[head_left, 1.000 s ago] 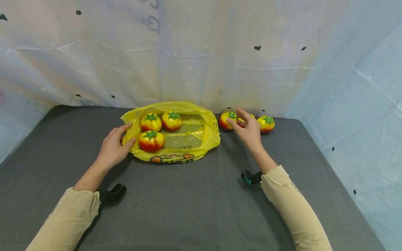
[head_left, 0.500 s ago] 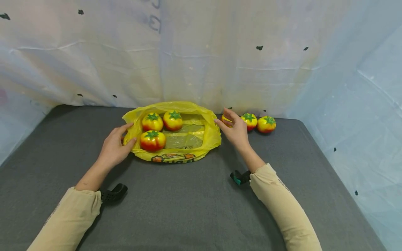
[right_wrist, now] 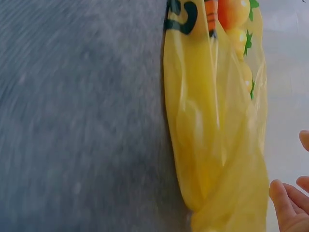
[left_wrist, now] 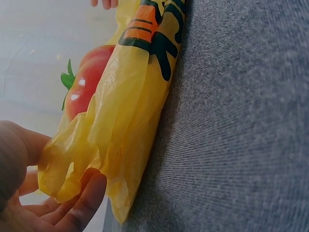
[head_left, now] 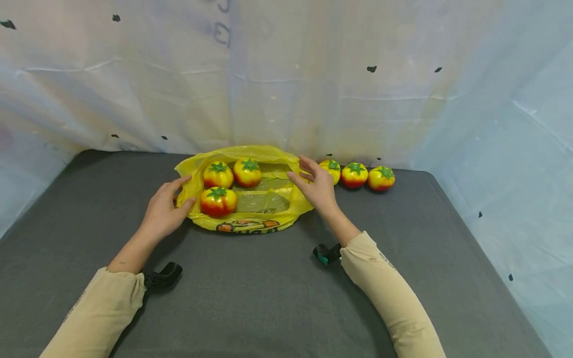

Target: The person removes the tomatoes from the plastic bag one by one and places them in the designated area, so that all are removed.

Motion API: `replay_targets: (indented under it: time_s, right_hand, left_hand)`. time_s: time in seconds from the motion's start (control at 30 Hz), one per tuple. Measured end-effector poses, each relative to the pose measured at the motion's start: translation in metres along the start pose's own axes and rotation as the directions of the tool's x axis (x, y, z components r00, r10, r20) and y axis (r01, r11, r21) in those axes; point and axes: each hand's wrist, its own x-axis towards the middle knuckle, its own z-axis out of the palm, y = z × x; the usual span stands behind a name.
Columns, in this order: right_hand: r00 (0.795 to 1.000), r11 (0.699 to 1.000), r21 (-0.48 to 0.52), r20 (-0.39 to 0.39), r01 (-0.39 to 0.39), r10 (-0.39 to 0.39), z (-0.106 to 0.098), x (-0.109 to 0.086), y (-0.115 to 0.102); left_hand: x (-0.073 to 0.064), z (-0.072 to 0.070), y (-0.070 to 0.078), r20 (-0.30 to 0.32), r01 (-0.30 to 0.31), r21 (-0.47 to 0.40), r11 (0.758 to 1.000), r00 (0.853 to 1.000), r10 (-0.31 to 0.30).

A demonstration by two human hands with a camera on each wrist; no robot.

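Observation:
A yellow plastic bag point(head_left: 250, 224) lies with its mouth spread wide at the table's back. Inside it, on the left, sit 3 glossy red-and-yellow tomatoes, the front one point(head_left: 218, 203) largest in view. My left hand point(head_left: 164, 208) holds the bag's left rim, and the left wrist view shows the yellow film point(left_wrist: 72, 159) between thumb and fingers. Over the bag's right rim is my right hand point(head_left: 317, 188), fingers apart and holding nothing. Whether it touches the film cannot be told. Just right of it stand 3 more tomatoes in a row, the nearest point(head_left: 333, 171) partly hidden by the hand.
The dark grey table point(head_left: 250, 298) bears everything. Close behind the bag hangs a pale plastic sheet point(head_left: 277, 89), and another sheet point(head_left: 515, 174) stands to the right. Black wrist mounts point(head_left: 163, 275) are on both arms.
My right hand has moved left from the tomato row to the bag's right rim, uncovering tomatoes in the row. The left hand has stayed at the bag's left rim.

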Motion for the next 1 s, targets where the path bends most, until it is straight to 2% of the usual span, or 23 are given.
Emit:
replay_targets:
  time_s: [0.27,0.5,0.67,0.8,1.0]
  right_hand:
    - [0.999,1.000,0.022,0.046,0.008,-0.009,0.020,0.006,-0.005]
    - [0.994,0.998,0.056,0.106,-0.039,0.033,0.040,0.009,-0.006]
    - [0.982,0.993,0.048,0.161,-0.109,0.100,0.055,0.011,-0.008]
    - [0.963,0.983,0.012,0.201,-0.183,0.177,0.064,0.012,-0.013]
    - [0.944,0.971,-0.010,0.230,-0.239,0.235,0.078,0.015,-0.017]
  left_hand:
    - [0.001,-0.001,0.001,-0.008,-0.004,0.003,1.000,1.000,0.004]
    - [-0.001,-0.001,0.002,0.007,0.007,0.000,1.000,1.000,-0.007]
    - [-0.001,0.000,0.002,0.008,0.007,-0.005,1.000,1.000,-0.007]
    - [-0.001,0.000,0.002,0.004,0.007,-0.005,1.000,1.000,-0.007]
    - [-0.002,0.000,0.003,0.006,0.018,-0.001,1.000,1.000,-0.018]
